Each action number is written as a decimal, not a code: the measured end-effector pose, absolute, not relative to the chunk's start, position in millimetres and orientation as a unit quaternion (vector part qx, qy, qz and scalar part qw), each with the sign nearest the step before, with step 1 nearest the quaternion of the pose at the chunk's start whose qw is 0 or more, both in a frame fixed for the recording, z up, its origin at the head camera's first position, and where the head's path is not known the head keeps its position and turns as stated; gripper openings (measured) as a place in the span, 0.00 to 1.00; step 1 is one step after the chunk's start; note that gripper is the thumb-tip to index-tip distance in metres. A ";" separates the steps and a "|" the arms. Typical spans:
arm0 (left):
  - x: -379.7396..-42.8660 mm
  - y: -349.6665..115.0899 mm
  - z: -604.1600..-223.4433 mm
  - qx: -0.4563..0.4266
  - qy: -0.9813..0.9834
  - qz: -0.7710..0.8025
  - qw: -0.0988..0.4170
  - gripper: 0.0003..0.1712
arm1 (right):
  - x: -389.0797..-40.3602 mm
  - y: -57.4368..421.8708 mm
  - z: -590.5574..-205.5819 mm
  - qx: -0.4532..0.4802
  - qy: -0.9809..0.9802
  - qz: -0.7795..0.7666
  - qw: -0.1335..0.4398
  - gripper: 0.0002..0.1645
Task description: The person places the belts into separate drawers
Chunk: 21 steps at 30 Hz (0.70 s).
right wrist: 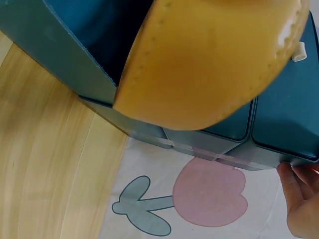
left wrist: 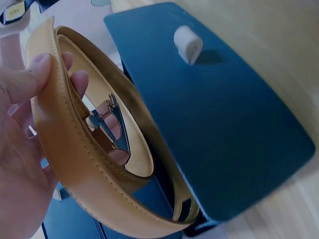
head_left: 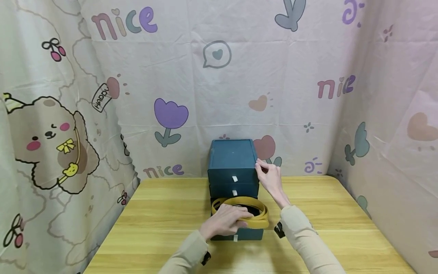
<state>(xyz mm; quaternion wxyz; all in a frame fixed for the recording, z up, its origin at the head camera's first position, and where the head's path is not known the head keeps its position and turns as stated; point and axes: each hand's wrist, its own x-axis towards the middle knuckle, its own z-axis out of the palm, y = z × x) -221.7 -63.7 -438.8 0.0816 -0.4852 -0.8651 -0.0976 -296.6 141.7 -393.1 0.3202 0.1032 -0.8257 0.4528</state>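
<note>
A coiled yellow-tan belt [head_left: 257,223] is gripped in my left hand [head_left: 227,220], above the pulled-out bottom drawer [head_left: 252,234] of a dark teal drawer unit [head_left: 232,154]. In the left wrist view, the thumb lies outside the strap and fingertips curl inside the coil. A metal buckle [left wrist: 119,129] shows within the loops, close to the drawer front [left wrist: 214,114]. My right hand [head_left: 271,179] touches the unit's upper right side with its fingertips. The right wrist view has this hand [right wrist: 305,211] at the unit's side, while the belt [right wrist: 199,64] hides part of the drawer's inside.
Small white pull tabs [head_left: 234,178] mark the drawer fronts. The unit stands on a light wooden table [head_left: 164,213], near its back edge. A printed curtain [head_left: 219,95] hangs behind and on both sides.
</note>
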 end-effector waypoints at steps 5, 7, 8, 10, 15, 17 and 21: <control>-226.0 -77.7 -440.1 -0.456 -0.879 -0.122 0.060 0.15 | -297.3 139.9 -393.0 0.102 -0.823 0.455 0.325 0.15; -228.2 -83.4 -441.7 -0.443 -0.885 -0.132 0.049 0.14 | -297.8 140.0 -392.9 0.101 -0.821 0.457 0.326 0.16; -229.1 -85.9 -442.6 -0.440 -0.887 -0.135 0.045 0.14 | -298.0 140.2 -393.0 0.100 -0.821 0.458 0.326 0.16; -230.4 -89.8 -442.7 -0.434 -0.889 -0.144 0.031 0.14 | -298.3 140.8 -393.1 0.100 -0.821 0.459 0.324 0.16; -230.9 -95.6 -438.7 -0.421 -0.895 -0.147 0.005 0.15 | -297.7 140.8 -392.4 0.104 -0.822 0.461 0.318 0.16; -230.8 -96.6 -437.1 -0.409 -0.901 -0.145 -0.006 0.15 | -297.9 140.8 -392.5 0.105 -0.822 0.460 0.319 0.16; -229.9 -96.9 -434.8 -0.390 -0.910 -0.141 -0.024 0.16 | -298.2 140.7 -392.7 0.105 -0.823 0.458 0.319 0.16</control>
